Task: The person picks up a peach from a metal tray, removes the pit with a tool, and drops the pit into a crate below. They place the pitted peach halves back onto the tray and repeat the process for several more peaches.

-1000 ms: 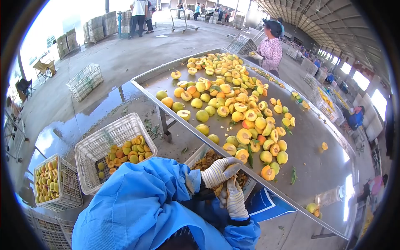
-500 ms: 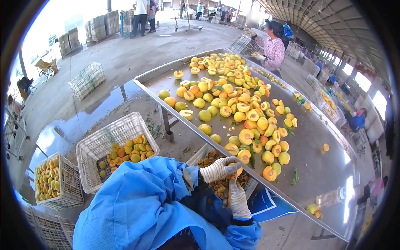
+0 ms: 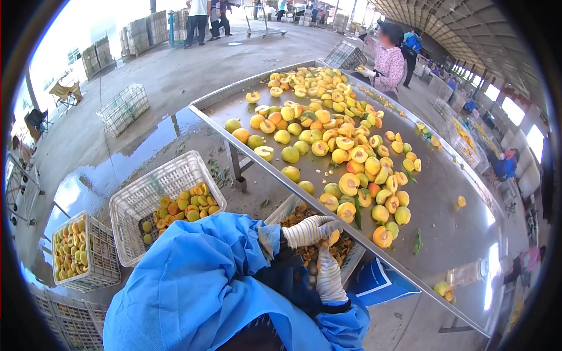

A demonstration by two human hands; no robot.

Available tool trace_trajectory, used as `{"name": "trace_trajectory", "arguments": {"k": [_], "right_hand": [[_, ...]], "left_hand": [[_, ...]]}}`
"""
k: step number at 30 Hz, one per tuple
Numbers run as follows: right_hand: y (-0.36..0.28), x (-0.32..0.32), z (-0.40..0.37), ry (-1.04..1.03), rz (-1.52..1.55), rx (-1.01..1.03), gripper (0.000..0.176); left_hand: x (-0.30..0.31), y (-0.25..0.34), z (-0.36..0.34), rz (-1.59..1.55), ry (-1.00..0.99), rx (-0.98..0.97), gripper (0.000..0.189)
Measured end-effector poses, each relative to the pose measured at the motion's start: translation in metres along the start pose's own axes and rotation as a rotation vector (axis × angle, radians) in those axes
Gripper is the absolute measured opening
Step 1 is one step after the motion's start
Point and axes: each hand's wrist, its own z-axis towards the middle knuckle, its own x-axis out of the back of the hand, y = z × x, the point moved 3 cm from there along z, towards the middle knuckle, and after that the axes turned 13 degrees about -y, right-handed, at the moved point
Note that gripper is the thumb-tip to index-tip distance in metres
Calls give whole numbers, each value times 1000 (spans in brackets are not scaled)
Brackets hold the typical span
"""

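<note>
Left hand [image 3: 310,230] held a fruit [image 3: 334,237] above a bin [image 3: 355,261]

The left hand, in a striped glove, had its fingers curled over the yellow-orange fruit; the right hand [image 3: 329,278], gloved likewise, was near it, at 5 o'clock from the left, its fingertips close to the same fruit, though whether it grasped anything could not be told; brown scraps [image 3: 339,249] lay in the bin beneath.

Seen from the hands, the tabletop [image 3: 451,216] spread from 11 round to 4 o'clock; a heap of whole and halved fruit [image 3: 345,140] lay on it, mostly between 12 and 1 o'clock; a clear bottle [image 3: 465,275] was on it at 3 o'clock; a white crate [image 3: 137,202], partly filled with fruit, stood on the floor at 10 o'clock; a smaller-looking crate [image 3: 105,257], fuller, stood at 9 o'clock; a person [image 3: 389,67] in a pink patterned shirt was by the tabletop's far end, just short of 1 o'clock.
</note>
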Motion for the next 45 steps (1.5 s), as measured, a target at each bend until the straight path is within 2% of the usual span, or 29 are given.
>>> {"name": "trace_trajectory", "arguments": {"k": [2, 5, 6, 8, 9, 11, 12, 15, 17, 18, 19, 23, 24, 26, 27, 28, 29, 30, 33, 36, 38, 41, 42, 45], "right_hand": [[1, -1, -1, -90, 211, 3, 51], [3, -1, 3, 13, 24, 63, 47], [1, -2, 1, 0, 79, 26, 47], [-5, -4, -7, -25, 188, -49, 46], [-6, -2, -7, -102, 251, -35, 46], [-8, 1, -8, -254, 379, -9, 46], [-9, -1, -9, -195, 342, -21, 45], [-8, -7, -9, -44, 177, -27, 44], [3, 0, -2, 29, 3, 2, 43], [2, -2, -4, -21, 108, -2, 43], [-2, -4, -8, -73, 212, -7, 42], [-13, -9, -12, -233, 438, 9, 41], [-16, -10, -15, -227, 435, 14, 39], [-12, -6, -12, -190, 376, 20, 43], [-11, -6, -12, -162, 295, 15, 46], [-10, -4, -10, -68, 123, -3, 48], [-6, -5, -8, -65, 132, 5, 49], [-4, -5, -7, -74, 128, 21, 49], [-3, -5, -5, -277, 439, 35, 50], [-3, -4, -4, -319, 542, 59, 48], [-7, -7, -8, -208, 422, 32, 48], [-5, -11, -8, -73, 276, 4, 47], [-5, -11, -9, -32, 232, -3, 46], [-6, -10, -12, -202, 479, 26, 43]], "left_hand": [[-8, 5, -2, -9, 71, -75, 43], [-9, 1, 2, 43, 115, -108, 42], [-8, 1, 2, 71, 120, -106, 41], [-5, 2, 1, -64, 38, -76, 43], [-5, 3, -1, -133, -2, -61, 44], [-8, 4, -1, -147, 25, -148, 43], [-9, 5, -2, -153, 39, -193, 43], [-3, 1, 3, -123, -71, 20, 46], [-2, 0, 2, -55, -57, 20, 48], [-1, -1, 2, -21, -51, 19, 49], [0, -1, 0, -139, -108, -28, 51], [-6, 7, -5, -112, 76, -112, 49], [-9, 7, -5, -144, 125, -204, 46], [-9, 12, -9, -161, 55, -147, 47], [-5, 2, -4, -179, 42, -104, 50], [-6, 9, -4, -224, -89, -95, 61], [-4, 7, -5, -249, -102, -39, 67], [-2, 11, -5, -187, -95, -53, 66], [-5, 4, -5, -195, 11, -93, 63], [-8, -1, -4, -232, 81, -147, 60], [-7, -6, -3, -243, 103, -162, 59], [0, -3, 5, -260, -78, -14, 53], [0, -3, 5, -272, -54, -34, 53], [-7, -8, -1, -296, 32, -104, 52]]}}
